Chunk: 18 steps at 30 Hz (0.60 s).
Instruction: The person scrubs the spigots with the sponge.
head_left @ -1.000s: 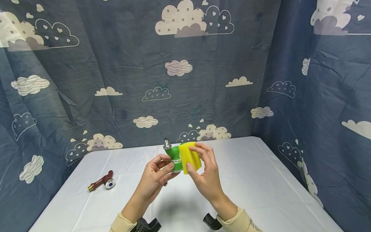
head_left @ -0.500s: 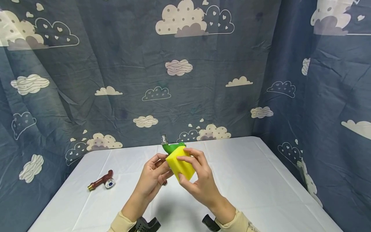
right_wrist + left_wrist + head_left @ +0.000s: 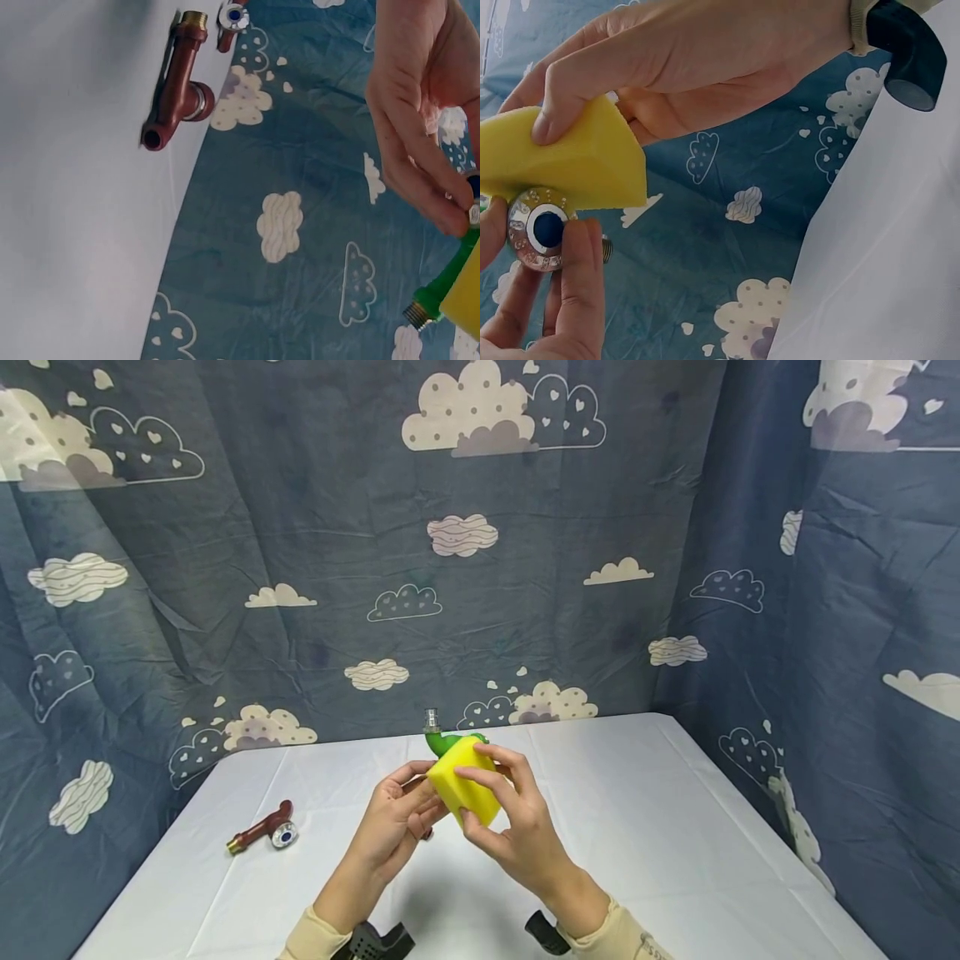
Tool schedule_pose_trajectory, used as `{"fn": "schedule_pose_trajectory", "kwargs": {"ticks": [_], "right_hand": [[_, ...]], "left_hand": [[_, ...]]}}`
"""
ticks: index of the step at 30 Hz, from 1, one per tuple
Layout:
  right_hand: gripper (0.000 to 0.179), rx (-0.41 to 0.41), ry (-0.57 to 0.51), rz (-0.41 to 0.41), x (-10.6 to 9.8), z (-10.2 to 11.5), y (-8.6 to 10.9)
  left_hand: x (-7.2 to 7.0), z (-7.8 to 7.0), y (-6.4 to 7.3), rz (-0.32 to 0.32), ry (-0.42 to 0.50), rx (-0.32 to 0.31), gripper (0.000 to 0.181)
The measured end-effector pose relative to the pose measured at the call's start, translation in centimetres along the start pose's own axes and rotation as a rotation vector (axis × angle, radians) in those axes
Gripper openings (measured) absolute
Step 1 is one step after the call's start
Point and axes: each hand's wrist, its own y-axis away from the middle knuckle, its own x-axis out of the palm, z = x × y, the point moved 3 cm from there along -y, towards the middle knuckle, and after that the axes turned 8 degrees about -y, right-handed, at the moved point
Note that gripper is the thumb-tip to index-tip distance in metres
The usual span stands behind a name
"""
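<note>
My left hand (image 3: pixel 393 818) holds a green water tap (image 3: pixel 441 743) up above the table, its metal threaded end pointing up and away. In the left wrist view, those fingers pinch the tap's round knob (image 3: pixel 519 240), which has a dark blue centre. Between the thumb and fingers of my right hand (image 3: pixel 525 831) is a yellow sponge (image 3: pixel 467 783), pressed against the tap. Much of the tap is hidden behind the sponge in the head view. The right wrist view shows the tap's green body (image 3: pixel 450 274) beside the sponge's edge (image 3: pixel 465 296).
A reddish-brown tap (image 3: pixel 262 828) with a brass end lies on the white-covered table (image 3: pixel 637 843), to the left. Another brown tap (image 3: pixel 176 82) lies on the table in the right wrist view, mostly hidden by my left hand from above. Dark cloud-printed cloth (image 3: pixel 337 543) hangs behind.
The sponge has moved left and tilted, from beside the tap to in front of it, covering the knob. The left hand has stayed nearly in place; the tap has shifted slightly.
</note>
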Motion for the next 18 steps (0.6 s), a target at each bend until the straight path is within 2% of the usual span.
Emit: {"fn": "schedule_pose_trajectory", "kwargs": {"ticks": [7, 13, 18], "right_hand": [[0.052, 0.055, -0.002, -0.064, -0.7, -0.7, -0.1], [0.05, 0.105, 0.013, -0.1, -1.3, -1.2, -0.2], [0.049, 0.145, 0.029, -0.108, -1.7, -1.6, -0.3]], "left_hand": [[0.3, 0.2, 0.2, 0.125, -0.036, 0.001, 0.015], [0.3, 0.3, 0.1, 0.177, -0.062, 0.009, 0.018], [0.4, 0.1, 0.1, 0.214, -0.087, 0.05, 0.02]]}}
